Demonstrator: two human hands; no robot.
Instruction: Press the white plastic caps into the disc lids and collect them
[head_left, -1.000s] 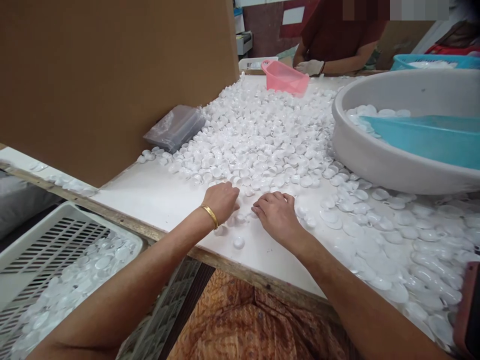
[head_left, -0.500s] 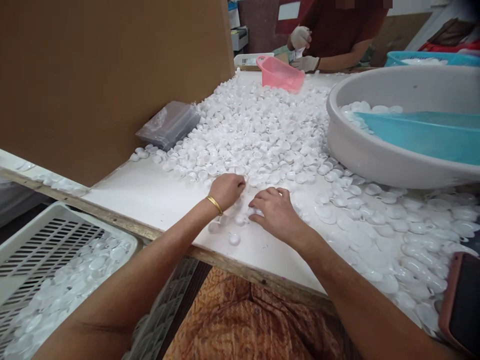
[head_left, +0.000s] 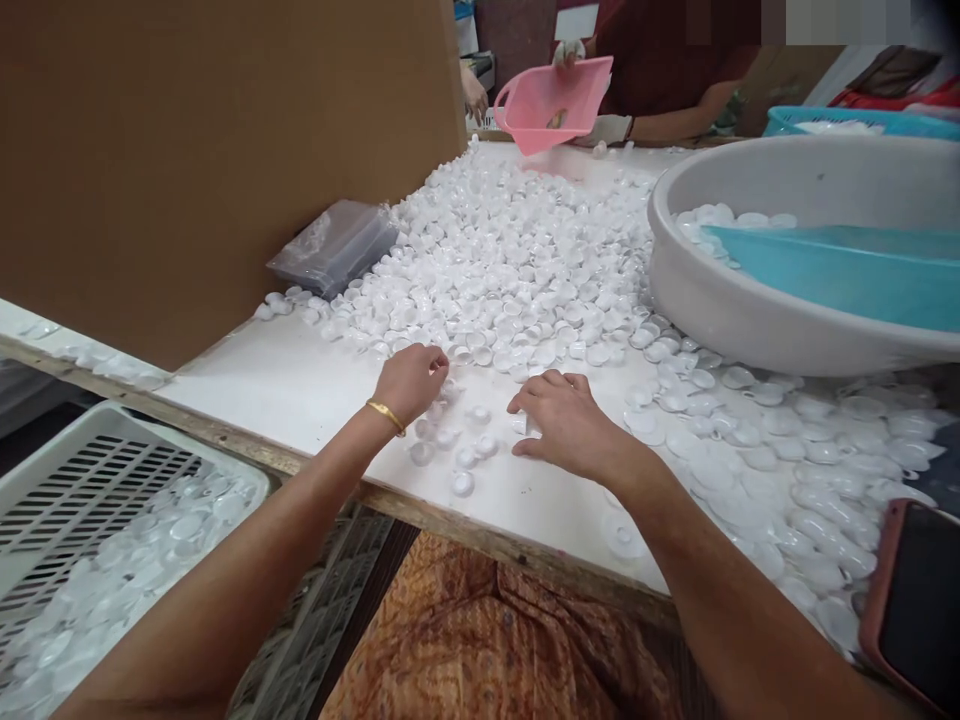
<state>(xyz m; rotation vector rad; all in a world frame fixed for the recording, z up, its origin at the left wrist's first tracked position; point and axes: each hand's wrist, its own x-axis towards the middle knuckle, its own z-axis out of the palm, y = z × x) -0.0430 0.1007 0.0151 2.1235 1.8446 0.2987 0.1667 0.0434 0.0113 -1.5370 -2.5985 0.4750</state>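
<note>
Lying on the table [head_left: 285, 385], loose white caps [head_left: 462, 484] sit toward five o'clock of the nearer left hand [head_left: 412, 383], its fingers curled, any grip hidden, and toward eight o'clock of the right hand [head_left: 564, 422], thumb and fingers parted; whether holding anything, I cannot tell.

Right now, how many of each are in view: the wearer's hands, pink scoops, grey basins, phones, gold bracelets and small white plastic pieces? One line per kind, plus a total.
Wearer's left hand and right hand: 2
Pink scoop: 1
Grey basin: 1
Phone: 1
Gold bracelet: 1
Small white plastic pieces: too many to count
Total, without the pieces: 6
</note>
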